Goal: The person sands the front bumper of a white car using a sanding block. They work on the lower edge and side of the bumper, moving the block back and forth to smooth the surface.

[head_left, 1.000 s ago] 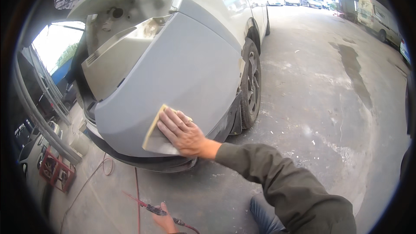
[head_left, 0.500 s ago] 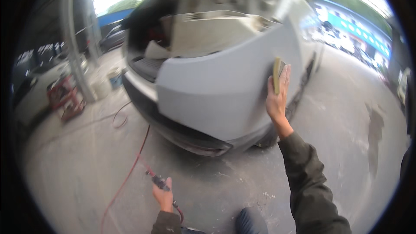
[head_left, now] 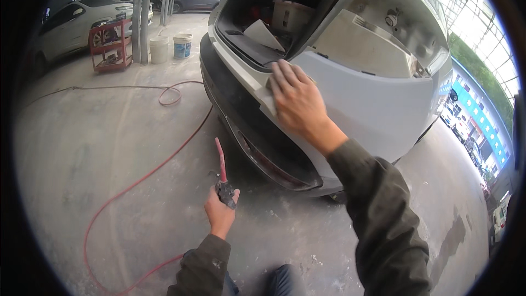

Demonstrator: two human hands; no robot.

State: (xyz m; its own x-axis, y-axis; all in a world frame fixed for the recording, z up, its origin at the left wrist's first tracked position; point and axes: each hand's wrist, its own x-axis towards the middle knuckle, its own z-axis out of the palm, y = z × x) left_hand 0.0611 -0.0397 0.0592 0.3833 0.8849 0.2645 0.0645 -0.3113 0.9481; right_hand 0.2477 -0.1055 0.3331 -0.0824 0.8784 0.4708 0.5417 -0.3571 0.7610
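Observation:
My right hand (head_left: pixel 300 103) lies over the upper edge of the grey-primed rear panel (head_left: pixel 378 104) of a white car, beside the open tailgate. Under its fingers is a thin yellowish sanding pad (head_left: pixel 269 84), mostly covered. Low on the left, my left hand (head_left: pixel 220 218) is wrapped round a dark air blow gun (head_left: pixel 225 193) with a red tube sticking up from it. The gun hangs over the floor, apart from the car. Below the panel runs the black lower bumper (head_left: pixel 257 137).
A red hose (head_left: pixel 129 189) loops across the concrete floor at left. Behind it stand a red tool cart (head_left: pixel 111 49), two buckets (head_left: pixel 182 46), metal posts and parked cars. The car's cargo space (head_left: pixel 263 27) holds a box and loose items. A dark stain marks the floor at right.
My right hand has moved left with the pad, from the panel's right side to its upper left edge. My left hand has risen slightly with the blow gun. The view has swung right.

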